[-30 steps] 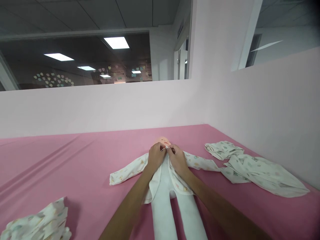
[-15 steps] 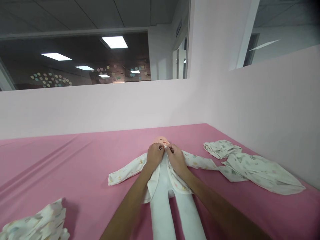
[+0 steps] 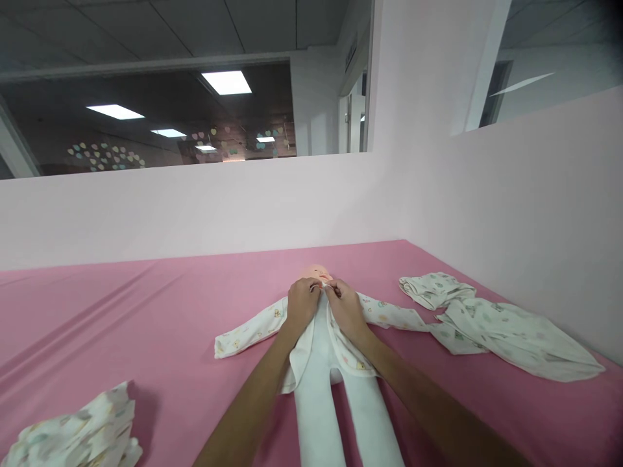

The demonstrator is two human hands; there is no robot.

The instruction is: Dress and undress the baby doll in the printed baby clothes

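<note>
Now pinching the collar of the printed top at frame centre, just below the head of the doll; gripping one collar edge with left hand, the other with right hand, knuckles close together; lying face-up on pink sheet; loose garment at right, folded cloth lower left.

Square white ceiling panel lights behind glass cast soft, even brightness across the pink cloth-covered table; shadows are faint, the deepest beside the folded printed cloth. Wide-angle distortion bows the edges; the legs of the white cloth doll blur near the bottom.
</note>
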